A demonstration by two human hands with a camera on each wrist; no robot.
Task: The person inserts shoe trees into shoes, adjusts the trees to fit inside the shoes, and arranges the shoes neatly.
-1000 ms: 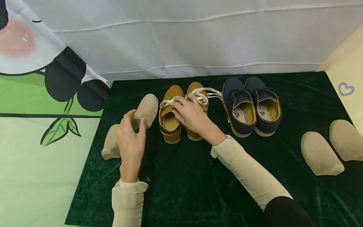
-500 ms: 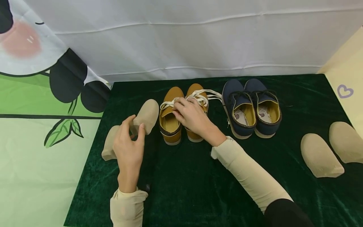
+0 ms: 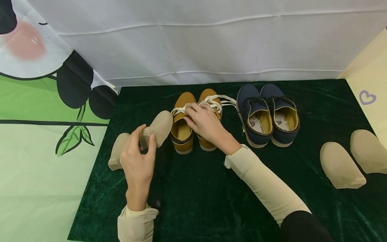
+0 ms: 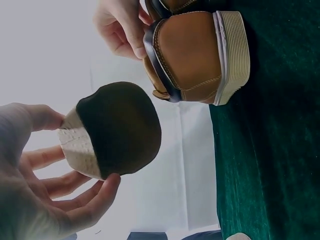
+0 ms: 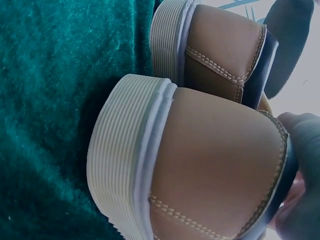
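My left hand (image 3: 137,163) grips the heel end of a beige shoe insert (image 3: 161,126), thumb and fingers on opposite sides. The rounded toe of the insert points toward the left brown lace-up shoe (image 3: 185,99), just short of it in the left wrist view. With curled fingers, my right hand (image 3: 204,122) pinches at the tongue and white laces of that shoe, covering part of the right brown shoe (image 3: 208,94). The left shoe's opening faces me, and its yellowish lining shows. In the right wrist view both brown heels (image 5: 215,155) stand on the cloth.
Another beige insert (image 3: 116,154) lies at the left, partly behind my left hand. Navy shoes (image 3: 254,95) with black laces stand right of the brown pair. Two more inserts (image 3: 341,164) lie far right on the green velvet cloth (image 3: 211,201). A white curtain (image 3: 196,50) hangs behind.
My left hand has drawn the insert slightly toward me and to the right, with its toe turning closer to the left brown shoe. The right hand has stayed at the shoe.
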